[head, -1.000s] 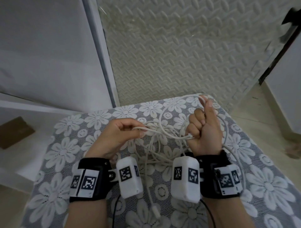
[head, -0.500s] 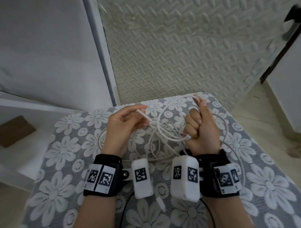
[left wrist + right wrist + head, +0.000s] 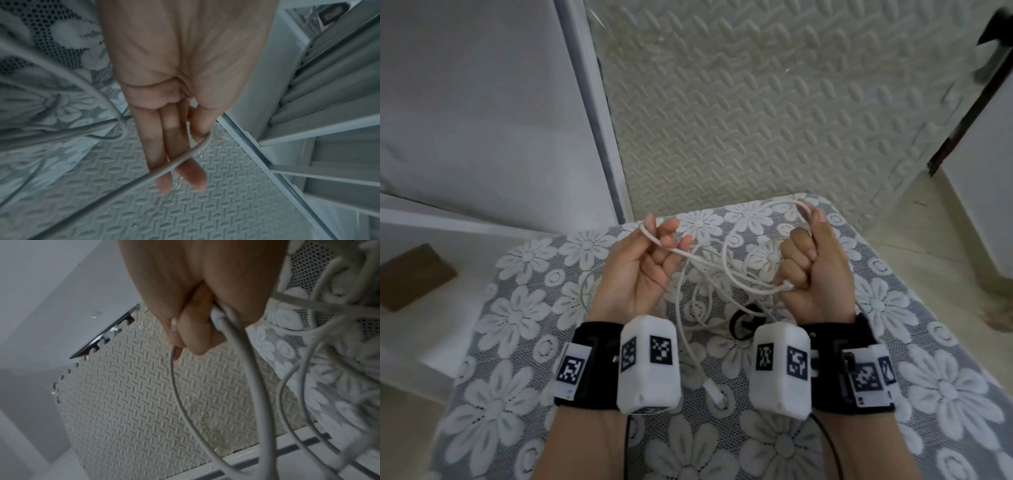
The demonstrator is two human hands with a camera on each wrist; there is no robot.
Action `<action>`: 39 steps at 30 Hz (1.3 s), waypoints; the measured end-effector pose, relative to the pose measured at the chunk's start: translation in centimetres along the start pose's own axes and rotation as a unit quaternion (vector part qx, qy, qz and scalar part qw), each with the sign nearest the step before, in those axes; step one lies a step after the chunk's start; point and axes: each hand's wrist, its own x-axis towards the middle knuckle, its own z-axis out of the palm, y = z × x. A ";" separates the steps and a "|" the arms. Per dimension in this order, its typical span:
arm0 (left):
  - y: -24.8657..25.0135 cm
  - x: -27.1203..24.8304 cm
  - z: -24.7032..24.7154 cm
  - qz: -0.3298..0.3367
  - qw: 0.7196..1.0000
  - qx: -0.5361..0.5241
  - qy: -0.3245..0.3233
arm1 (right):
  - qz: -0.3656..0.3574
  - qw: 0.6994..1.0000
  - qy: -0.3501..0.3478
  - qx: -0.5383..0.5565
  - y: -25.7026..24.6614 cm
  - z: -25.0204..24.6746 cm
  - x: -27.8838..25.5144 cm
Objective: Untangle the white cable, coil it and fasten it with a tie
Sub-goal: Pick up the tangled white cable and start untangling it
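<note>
The white cable (image 3: pixel 774 289) hangs in tangled loops between my two raised hands above the flower-patterned table (image 3: pixel 517 308). My left hand (image 3: pixel 661 236) is palm up and pinches one strand between thumb and forefinger; in the left wrist view that cable (image 3: pixel 180 159) crosses my straight fingers (image 3: pixel 164 181). My right hand (image 3: pixel 801 260) is a fist gripping several strands, with one loop passing over its thumb. The right wrist view shows the cable (image 3: pixel 238 340) leaving that fist. A white plug end (image 3: pixel 714 392) lies on the cloth between my wrists. A small black ring-shaped thing (image 3: pixel 743 322), perhaps the tie, lies under the loops.
Beyond the table's far edge lies a cream embossed foam floor mat (image 3: pixel 756 120). A white panel (image 3: pixel 482 120) stands at the left, with a brown box (image 3: pixel 412 274) on a low white shelf. A dark door edge (image 3: pixel 962 102) is at the right.
My left hand has risen and moved forward, turning palm up and lifting its strand higher. The right fist has stayed put. The black ring has come into view.
</note>
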 end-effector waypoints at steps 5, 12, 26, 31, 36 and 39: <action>0.0 -0.1 0.1 -0.007 0.999 -0.031 0.005 | 0.004 0.999 -0.006 0.046 -0.8 -0.3 0.0; 0.1 -0.4 0.5 -0.053 0.990 0.115 -0.068 | -0.002 1.000 -0.005 -0.023 -0.1 0.0 -0.1; -0.3 -0.4 0.0 -0.065 0.977 0.169 -0.116 | 0.011 0.999 -0.007 -0.041 0.1 -0.1 -0.1; 0.2 -0.3 -0.6 -0.066 0.976 0.151 -0.143 | -0.014 0.998 -0.001 -0.055 -0.1 0.0 -0.2; 0.2 -0.7 -0.2 -0.064 0.963 0.215 -0.153 | -0.037 0.989 -0.007 -0.140 0.2 0.4 -0.6; 0.2 -0.9 0.0 -0.067 0.953 0.254 -0.151 | -0.028 0.986 -0.026 -0.162 0.4 0.6 -0.7</action>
